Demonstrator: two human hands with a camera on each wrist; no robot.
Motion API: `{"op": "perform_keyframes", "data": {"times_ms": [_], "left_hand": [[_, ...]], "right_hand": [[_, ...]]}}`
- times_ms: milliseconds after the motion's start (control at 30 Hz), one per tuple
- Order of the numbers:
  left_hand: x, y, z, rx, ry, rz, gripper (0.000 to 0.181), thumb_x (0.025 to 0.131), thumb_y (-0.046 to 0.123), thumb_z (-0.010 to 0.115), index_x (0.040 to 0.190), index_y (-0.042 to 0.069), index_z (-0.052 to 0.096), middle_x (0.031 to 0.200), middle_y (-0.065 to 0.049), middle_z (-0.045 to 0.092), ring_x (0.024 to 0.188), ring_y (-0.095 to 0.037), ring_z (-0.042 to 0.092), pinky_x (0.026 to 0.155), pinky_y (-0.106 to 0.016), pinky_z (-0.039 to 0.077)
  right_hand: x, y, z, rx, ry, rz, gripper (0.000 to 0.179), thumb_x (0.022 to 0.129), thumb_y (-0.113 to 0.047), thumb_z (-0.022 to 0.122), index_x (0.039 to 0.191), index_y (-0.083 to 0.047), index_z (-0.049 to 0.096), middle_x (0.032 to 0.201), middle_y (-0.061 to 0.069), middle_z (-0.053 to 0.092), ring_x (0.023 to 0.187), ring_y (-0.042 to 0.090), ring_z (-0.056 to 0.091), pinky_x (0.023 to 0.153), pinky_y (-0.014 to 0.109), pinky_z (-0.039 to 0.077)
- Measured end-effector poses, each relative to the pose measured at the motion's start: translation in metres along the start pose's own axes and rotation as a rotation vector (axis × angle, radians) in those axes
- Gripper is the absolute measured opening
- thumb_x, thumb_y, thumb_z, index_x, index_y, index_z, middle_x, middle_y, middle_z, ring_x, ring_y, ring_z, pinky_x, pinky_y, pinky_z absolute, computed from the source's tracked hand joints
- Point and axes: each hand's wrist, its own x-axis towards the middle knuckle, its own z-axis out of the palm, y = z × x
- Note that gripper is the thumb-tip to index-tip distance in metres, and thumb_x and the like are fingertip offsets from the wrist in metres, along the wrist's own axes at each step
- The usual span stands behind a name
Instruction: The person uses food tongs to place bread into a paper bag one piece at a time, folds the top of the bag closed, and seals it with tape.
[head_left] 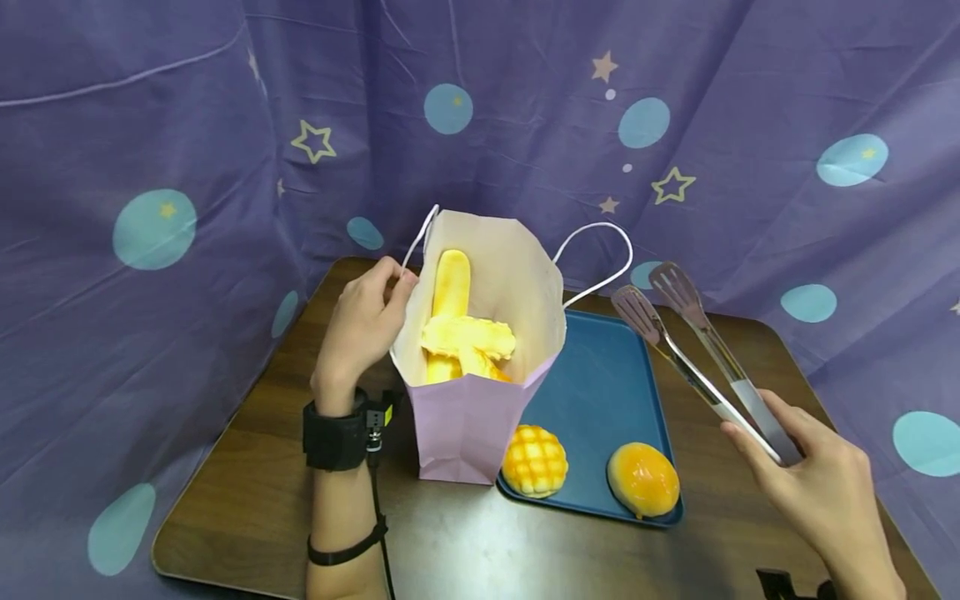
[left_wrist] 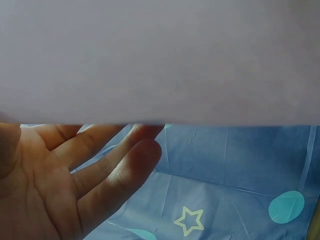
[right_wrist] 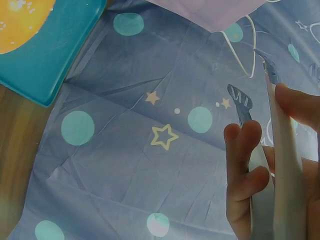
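A lilac paper bag (head_left: 468, 429) stands upright with its mouth open. Several yellow bread pieces (head_left: 452, 283) lie inside it, some long, overlapping one another. At the bag's left rim, my left hand (head_left: 367, 321) pinches the paper beside a white cord handle; in the left wrist view the bag wall hides its fingertips in part. My right hand (head_left: 817, 483) holds metal tongs (head_left: 712, 350) with grey grips, tips apart and nothing between them, over the right part of the table. A grid-patterned bun (head_left: 535, 462) and a glossy round bun (head_left: 643, 479) sit on the blue tray (head_left: 600, 375).
The tray lies right of the bag, on a dark wooden table (head_left: 247, 492). A purple curtain (head_left: 525, 108) with stars and blue spots hangs around the table's back and sides. The bag's right cord handle (head_left: 630, 250) sticks out over the tray's far end.
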Motion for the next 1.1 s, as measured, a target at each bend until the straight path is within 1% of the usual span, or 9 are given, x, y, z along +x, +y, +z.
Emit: {"op": "perform_keyframes", "data": {"times_ms": [233,300,400,500,567,700,800,967,1100], "left_hand": [[0.001,-0.002,-0.006,-0.002,0.005,-0.021,0.029,0.106,0.034,0.049,0.107,0.007,0.059,0.084,-0.01,0.055,0.073,-0.026,0.053,0.063,-0.037,0.044],[0.002,-0.002,-0.007,-0.004,0.011,-0.023,0.029,0.106,0.033,0.049,0.108,0.006,0.059,0.085,-0.01,0.054,0.073,-0.026,0.053,0.063,-0.036,0.044],[0.003,-0.001,-0.008,-0.006,0.015,-0.029,0.028,0.106,0.032,0.049,0.109,0.007,0.06,0.084,-0.01,0.054,0.074,-0.026,0.053,0.062,-0.036,0.043],[0.003,-0.001,-0.006,-0.004,0.013,-0.032,0.027,0.106,0.032,0.05,0.11,0.007,0.061,0.084,-0.01,0.054,0.074,-0.026,0.053,0.062,-0.036,0.043],[0.003,-0.001,-0.005,-0.003,0.011,-0.029,0.027,0.106,0.032,0.05,0.11,0.007,0.061,0.085,-0.01,0.055,0.074,-0.026,0.053,0.062,-0.036,0.043],[0.003,-0.001,-0.003,-0.001,0.01,-0.021,0.027,0.106,0.032,0.051,0.108,0.007,0.061,0.084,-0.009,0.055,0.074,-0.026,0.052,0.063,-0.037,0.042],[0.003,-0.001,-0.002,0.007,0.008,-0.017,0.027,0.106,0.032,0.051,0.107,0.008,0.061,0.084,-0.009,0.054,0.073,-0.026,0.052,0.063,-0.037,0.041],[0.002,-0.001,0.001,0.014,0.008,-0.01,0.026,0.105,0.031,0.052,0.107,0.007,0.061,0.084,-0.009,0.055,0.073,-0.026,0.052,0.063,-0.037,0.041],[0.002,-0.002,0.002,0.005,0.008,-0.005,0.026,0.106,0.03,0.051,0.108,0.007,0.063,0.094,-0.009,0.063,0.079,-0.026,0.055,0.067,-0.038,0.043]], "right_hand": [[0.002,0.007,0.01,0.027,-0.068,-0.025,0.054,0.076,-0.018,0.089,0.122,0.002,0.069,0.1,0.025,0.072,0.067,-0.008,0.049,0.054,0.012,0.037],[0.002,0.009,0.013,0.004,-0.11,-0.021,0.056,0.076,-0.022,0.089,0.122,0.003,0.069,0.102,0.027,0.071,0.069,0.0,0.056,0.055,0.013,0.038],[0.001,0.01,0.017,-0.033,-0.189,-0.014,0.059,0.077,-0.029,0.088,0.122,0.005,0.068,0.105,0.029,0.071,0.074,0.023,0.066,0.056,0.024,0.045],[-0.003,0.011,0.021,-0.063,-0.262,-0.01,0.062,0.079,-0.033,0.086,0.123,0.005,0.067,0.106,0.03,0.07,0.073,0.032,0.065,0.053,0.034,0.045],[-0.006,0.012,0.024,-0.076,-0.307,-0.002,0.063,0.081,-0.037,0.085,0.124,0.004,0.067,0.108,0.029,0.07,0.065,0.023,0.06,0.052,0.033,0.042],[-0.012,0.013,0.029,-0.09,-0.369,-0.011,0.062,0.083,-0.04,0.083,0.125,0.003,0.068,0.109,0.027,0.071,0.068,0.023,0.062,0.054,0.038,0.046],[-0.015,0.013,0.032,-0.106,-0.428,-0.002,0.061,0.084,-0.042,0.081,0.125,0.001,0.068,0.098,0.019,0.073,0.069,0.024,0.06,0.052,0.039,0.043],[-0.021,0.012,0.035,-0.134,-0.532,0.03,0.063,0.086,-0.048,0.077,0.128,-0.002,0.067,0.087,0.007,0.069,0.064,0.017,0.048,0.051,0.034,0.034],[-0.025,0.012,0.037,-0.154,-0.596,0.053,0.065,0.087,-0.053,0.073,0.132,-0.005,0.066,0.074,0.001,0.061,0.06,0.012,0.044,0.048,0.032,0.032]]}}
